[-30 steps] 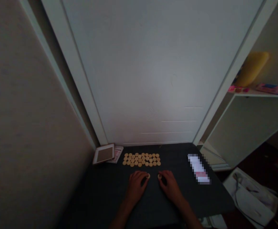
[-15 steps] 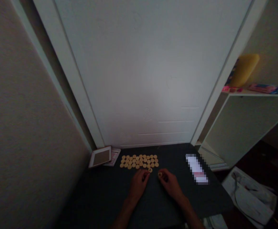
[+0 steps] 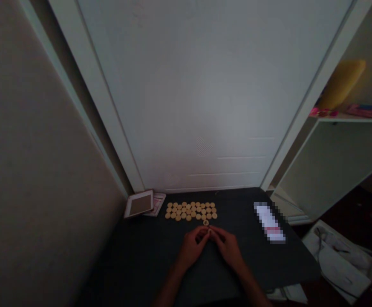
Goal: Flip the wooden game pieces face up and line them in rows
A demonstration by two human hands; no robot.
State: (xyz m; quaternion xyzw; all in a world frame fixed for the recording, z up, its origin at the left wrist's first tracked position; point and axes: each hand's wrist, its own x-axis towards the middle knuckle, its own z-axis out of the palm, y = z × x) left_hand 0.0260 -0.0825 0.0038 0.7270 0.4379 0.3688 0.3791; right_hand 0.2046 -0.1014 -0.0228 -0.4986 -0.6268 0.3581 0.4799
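Note:
My left hand (image 3: 193, 246) and my right hand (image 3: 229, 247) meet fingertip to fingertip above the dark table. Both are closed in a pinch around a small round wooden disc (image 3: 210, 231), of which only a pale edge shows. Just beyond the fingertips a single wooden disc (image 3: 206, 222) with a dark mark on its face lies on the table. Behind it are rows of similar light wooden discs (image 3: 188, 212), laid flat and close together; their faces are too small to read.
At the back left, a shallow open box (image 3: 129, 207) overlaps a pink-and-white printed card or lid (image 3: 159, 203). A blurred-out bright phone-like rectangle (image 3: 269, 224) lies on the table (image 3: 134, 264) at right. A white door panel (image 3: 186, 94) rises behind; a shelf unit (image 3: 348, 149) stands right.
My left hand has let go of the marked disc, which now lies below the rows. Both hands have come together at the disc from my right hand. The view has shifted slightly.

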